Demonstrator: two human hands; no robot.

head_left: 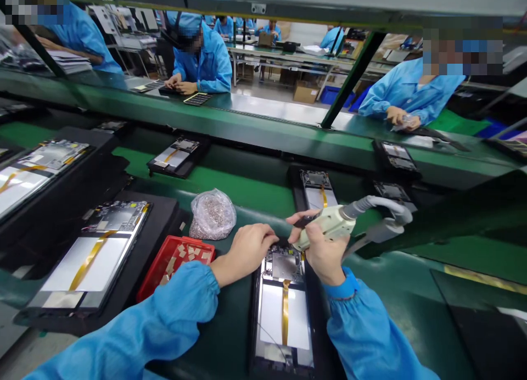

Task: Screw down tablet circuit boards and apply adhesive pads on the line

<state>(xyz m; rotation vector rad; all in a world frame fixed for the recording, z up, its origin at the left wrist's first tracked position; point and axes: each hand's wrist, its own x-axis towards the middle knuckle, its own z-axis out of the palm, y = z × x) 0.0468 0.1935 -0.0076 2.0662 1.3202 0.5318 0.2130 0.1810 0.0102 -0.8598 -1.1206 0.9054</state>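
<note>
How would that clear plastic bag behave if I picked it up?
The bag would probably sag, since it slumps shapelessly. Its silvery contents suggest it's heavy for its size, and the crinkled film may feel slippery.

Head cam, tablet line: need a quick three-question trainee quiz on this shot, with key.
1. Which hand holds the electric screwdriver?
2. True or false: the red tray sits to the right of the open tablet under the hands.
3. What colour is the strip running down that tablet's white panel?

Key:
1. The right hand.
2. False: it sits to the left.
3. Gold.
</note>
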